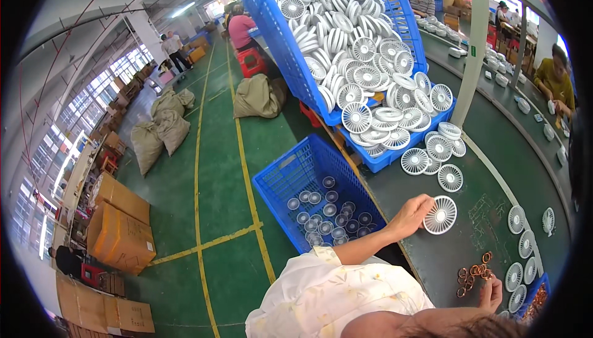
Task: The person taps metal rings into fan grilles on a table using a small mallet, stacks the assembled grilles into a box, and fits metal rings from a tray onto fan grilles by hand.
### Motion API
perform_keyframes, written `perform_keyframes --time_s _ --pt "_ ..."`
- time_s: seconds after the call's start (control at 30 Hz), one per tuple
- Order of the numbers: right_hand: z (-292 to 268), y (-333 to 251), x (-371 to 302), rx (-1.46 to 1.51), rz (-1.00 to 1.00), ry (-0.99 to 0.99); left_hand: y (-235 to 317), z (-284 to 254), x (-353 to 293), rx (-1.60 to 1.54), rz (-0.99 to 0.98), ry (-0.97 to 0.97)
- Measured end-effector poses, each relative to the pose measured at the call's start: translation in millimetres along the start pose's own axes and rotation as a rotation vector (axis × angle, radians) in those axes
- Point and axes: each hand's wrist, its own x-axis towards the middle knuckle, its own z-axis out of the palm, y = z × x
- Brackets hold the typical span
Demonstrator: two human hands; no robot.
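Note:
Between the fingers and thumb of my left hand is a round white fan grille with radial slots, held by its left edge above the dark green bench. Lower right, my right hand is at the near edge of a small pile of copper-coloured rings. Its fingers are bent together; whatever they pinch is too small to make out. More grilles lie beyond my left hand, the closest being a loose grille on the bench.
A tilted blue crate pours grilles into a blue tray. Below left, another blue crate holds clear round pieces. Grilles line the conveyor beside a post. At far right sits a co-worker. Sacks and cartons stand on the floor.

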Motion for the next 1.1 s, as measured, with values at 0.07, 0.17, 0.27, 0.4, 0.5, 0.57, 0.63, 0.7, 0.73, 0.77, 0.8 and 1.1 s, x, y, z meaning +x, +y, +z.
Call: perform_keyframes --time_s 0.07,0.17,0.27,0.4,0.5,0.57,0.63,0.7,0.73,0.77,0.8,1.1 --pt "18.6 2.7 2.2 0.079 -0.038 -0.043 -3.9 8.6 -6.3 -0.066 -0.06 -0.055" --pt "43.1 -5.0 1.3 0.211 -0.058 -0.151 -5.8 20.0 -11.3 -0.134 -0.097 -0.127" --pt "62.0 -9.4 1.2 0.257 -0.028 -0.189 -1.8 25.7 -15.8 -0.198 -0.103 -0.166" --pt "65.9 -3.9 2.5 0.298 -0.041 -0.21 2.9 32.6 -21.0 -0.243 -0.085 -0.149" --pt "76.5 -10.7 -1.2 0.33 -0.048 -0.184 1.9 31.3 -22.4 -0.252 -0.098 -0.176" --pt "83.6 -15.4 -4.5 0.309 -0.074 -0.107 2.1 31.5 -23.2 -0.25 -0.112 -0.198" --pt "78.2 -10.8 -2.5 0.284 -0.073 -0.114 4.0 33.6 -24.3 -0.24 -0.125 -0.217" --pt "75.0 -7.7 -1.8 0.259 -0.072 -0.12 1.9 35.0 -24.3 -0.239 -0.127 -0.225" --pt "74.5 -7.1 -1.9 0.252 -0.038 -0.111 1.1 35.6 -24.4 -0.237 -0.128 -0.232" --pt "73.7 -6.4 -2.2 0.246 -0.003 -0.102 1.0 36.0 -24.8 -0.238 -0.129 -0.233" --pt "71.4 -4.5 -1.5 0.245 -0.003 -0.101 1.2 36.4 -25.4 -0.223 -0.13 -0.233" --pt "70.3 -2.3 -3.0 0.283 0.012 -0.132 -1.4 41.6 -27.5 -0.194 -0.134 -0.256"
